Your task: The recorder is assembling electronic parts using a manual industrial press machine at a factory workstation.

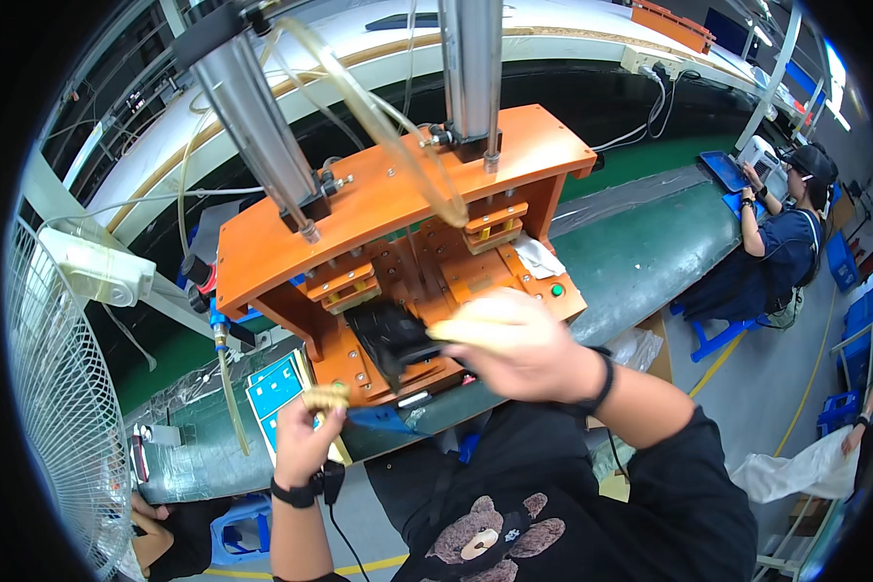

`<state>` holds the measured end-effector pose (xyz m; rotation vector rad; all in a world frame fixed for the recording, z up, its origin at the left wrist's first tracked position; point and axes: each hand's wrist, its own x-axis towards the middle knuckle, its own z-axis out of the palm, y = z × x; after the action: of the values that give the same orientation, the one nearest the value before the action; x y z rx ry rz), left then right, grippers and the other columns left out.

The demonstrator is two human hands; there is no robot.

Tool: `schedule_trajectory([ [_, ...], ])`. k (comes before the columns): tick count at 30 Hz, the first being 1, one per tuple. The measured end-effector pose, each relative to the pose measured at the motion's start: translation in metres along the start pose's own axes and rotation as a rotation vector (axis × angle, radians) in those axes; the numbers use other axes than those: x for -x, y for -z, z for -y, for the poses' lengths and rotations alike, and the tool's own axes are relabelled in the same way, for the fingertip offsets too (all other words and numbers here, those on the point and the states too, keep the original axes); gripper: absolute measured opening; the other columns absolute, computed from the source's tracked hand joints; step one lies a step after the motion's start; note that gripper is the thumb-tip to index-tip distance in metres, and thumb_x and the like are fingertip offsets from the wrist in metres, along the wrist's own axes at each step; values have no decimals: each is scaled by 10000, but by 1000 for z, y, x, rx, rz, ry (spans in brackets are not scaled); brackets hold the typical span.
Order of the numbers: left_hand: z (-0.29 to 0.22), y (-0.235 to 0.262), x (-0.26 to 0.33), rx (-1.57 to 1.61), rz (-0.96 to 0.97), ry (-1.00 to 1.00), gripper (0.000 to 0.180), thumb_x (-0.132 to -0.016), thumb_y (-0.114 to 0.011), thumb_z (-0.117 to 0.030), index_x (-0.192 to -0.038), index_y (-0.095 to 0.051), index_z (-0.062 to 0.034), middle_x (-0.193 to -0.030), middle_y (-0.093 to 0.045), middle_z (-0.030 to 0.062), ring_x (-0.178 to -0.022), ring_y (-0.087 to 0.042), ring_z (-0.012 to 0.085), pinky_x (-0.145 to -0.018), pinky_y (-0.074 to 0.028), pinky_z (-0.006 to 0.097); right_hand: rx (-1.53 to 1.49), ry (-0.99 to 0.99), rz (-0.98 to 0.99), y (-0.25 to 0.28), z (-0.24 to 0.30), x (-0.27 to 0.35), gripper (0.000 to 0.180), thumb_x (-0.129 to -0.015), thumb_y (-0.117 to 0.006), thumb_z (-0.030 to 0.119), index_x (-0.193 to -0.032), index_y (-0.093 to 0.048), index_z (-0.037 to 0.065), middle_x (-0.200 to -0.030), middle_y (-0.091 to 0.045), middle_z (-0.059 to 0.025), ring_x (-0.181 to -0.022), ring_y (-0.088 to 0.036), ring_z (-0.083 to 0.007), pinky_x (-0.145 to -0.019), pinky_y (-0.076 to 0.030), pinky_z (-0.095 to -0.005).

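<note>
An orange press [398, 209] with two upright metal cylinders stands in front of me. A glossy black part [388, 335] sits on its lower plate, its exact kind unclear. My right hand [519, 349], smeared by motion, reaches in from the right with yellow-covered fingertips beside the black part; whether it grips anything is hidden. At the press's front left corner, my left hand [308, 436] has its yellow-covered fingers curled together, and what they hold, if anything, I cannot make out. Both wrists wear black bands.
A blue-and-white sheet [279, 393] lies by the press's left front. A white cloth [538, 257] and a green button [557, 290] are at its right. A fan cage [68, 407] stands far left. Another person [786, 218] sits at the green bench [650, 228].
</note>
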<state>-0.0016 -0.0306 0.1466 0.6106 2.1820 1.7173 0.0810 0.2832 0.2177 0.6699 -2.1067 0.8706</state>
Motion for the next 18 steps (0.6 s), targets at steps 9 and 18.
schedule_trajectory([
  [9, -7, -11, -94, -345, -43, -32, 238, -853, -656, -81, -1072, -635, 11, -1045, -681, 127, -970, -650, 188, -834, -515, 331, -777, -858, -1087, 159, -63, 182, 220, -979, -532, 186, -1077, -596, -1, -897, -662, -72, -800, -631, -180, -776, -529, -331],
  [18, 132, 40, -169, -115, -138, -60, 317, -879, -652, -179, -1182, -609, -96, -1179, -637, 113, -1104, -597, 273, -930, -486, 384, -873, -1287, -1041, 111, -352, 218, 280, -1010, -467, 217, -1138, -531, -24, -1065, -634, -182, -968, -639, -256, -853, -533, -343],
])
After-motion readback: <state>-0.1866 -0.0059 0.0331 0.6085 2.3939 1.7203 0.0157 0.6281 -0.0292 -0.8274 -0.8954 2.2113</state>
